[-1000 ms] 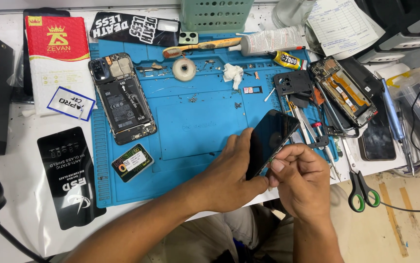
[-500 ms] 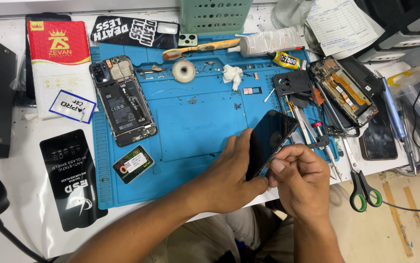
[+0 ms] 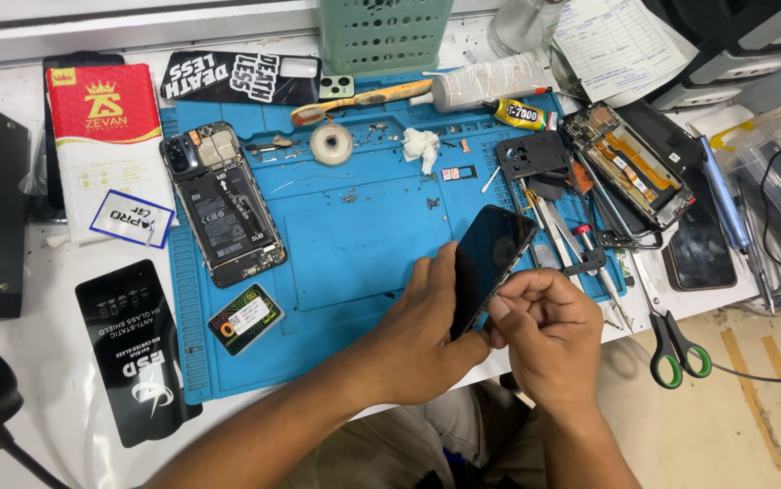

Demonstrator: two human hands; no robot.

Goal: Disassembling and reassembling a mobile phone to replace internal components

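Note:
My left hand (image 3: 426, 330) holds a black phone screen panel (image 3: 490, 258) tilted up on its edge over the blue work mat (image 3: 363, 244). My right hand (image 3: 549, 330) pinches at the panel's lower edge with thumb and fingertips; whether a small tool is in them I cannot tell. An opened phone (image 3: 223, 213) with its battery showing lies on the mat's left part. A second opened phone frame (image 3: 630, 167) lies at the mat's right end.
Tweezers and small tools (image 3: 571, 235) lie just right of the panel. Green-handled scissors (image 3: 675, 349) hang off the table's front edge. A tape roll (image 3: 331, 143), glue tube (image 3: 522, 113), green basket (image 3: 386, 32) and black and red packets (image 3: 132, 344) lie around the mat.
The view has shifted slightly. Both hands stay on the black panel, and the right fingertips have worked a little along its lower edge.

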